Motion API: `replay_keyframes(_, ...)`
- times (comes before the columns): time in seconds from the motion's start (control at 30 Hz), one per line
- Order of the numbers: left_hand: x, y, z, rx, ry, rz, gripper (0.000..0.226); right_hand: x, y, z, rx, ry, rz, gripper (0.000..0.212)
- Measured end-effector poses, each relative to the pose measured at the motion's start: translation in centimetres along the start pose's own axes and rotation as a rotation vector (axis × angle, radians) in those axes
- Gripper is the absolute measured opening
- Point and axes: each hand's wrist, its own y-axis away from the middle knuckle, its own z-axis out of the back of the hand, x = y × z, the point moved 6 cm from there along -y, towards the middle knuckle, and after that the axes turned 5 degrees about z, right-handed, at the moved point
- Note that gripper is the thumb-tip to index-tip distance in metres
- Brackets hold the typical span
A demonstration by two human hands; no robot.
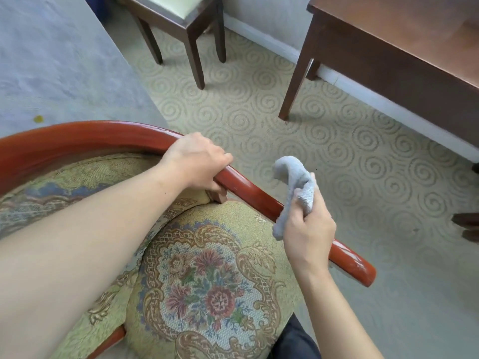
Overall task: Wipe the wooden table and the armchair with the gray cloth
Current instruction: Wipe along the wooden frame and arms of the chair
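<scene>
While gripping the armchair's red armrest rail (246, 189) with the left hand (198, 158), fingers curled over the top and thumb tucked underneath, so basically steadying the armchair (197, 275). Right hand (307, 233) bunched around the gray cloth (295, 189), one end of it flopping up and forward, the lower end hanging right against the rail. Rail running on a diagonal from that left-hand grip down toward the near right, ending in a rounded tip past the right wrist. So right hand clearly the nearer one to the unwiped stretch, cloth already sitting just over it, and probably only needs pressing down and sliding along that long axis. Floral tapestry seat cushion directly below both arms. Wooden table (404, 37) well apart, up at the far right against the wall, out of reach from this spot. Small dark stool (181, 19) at top centre. Swirl-patterned carpet (324, 141) underneath everything, gray bedspread-looking surface (51, 60) off to the left.
</scene>
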Motion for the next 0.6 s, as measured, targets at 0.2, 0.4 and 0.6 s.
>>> replay_keyframes(0.2,-0.1,-0.2,-0.8,-0.11,-0.05,0.008,0.074,-2.8,2.8,6.1,-0.211,0.205,0.316,0.062)
replay_keyframes(0.4,-0.3,-0.1,-0.5,-0.162,-0.036,0.02,0.075,-6.4,4.7,2.5,-0.027,0.547,0.205,0.068)
replay_keyframes(0.6,-0.4,0.1,0.0,-0.17,0.016,0.032,0.071,-0.5,3.4,-8.2,0.121,0.664,0.238,0.081)
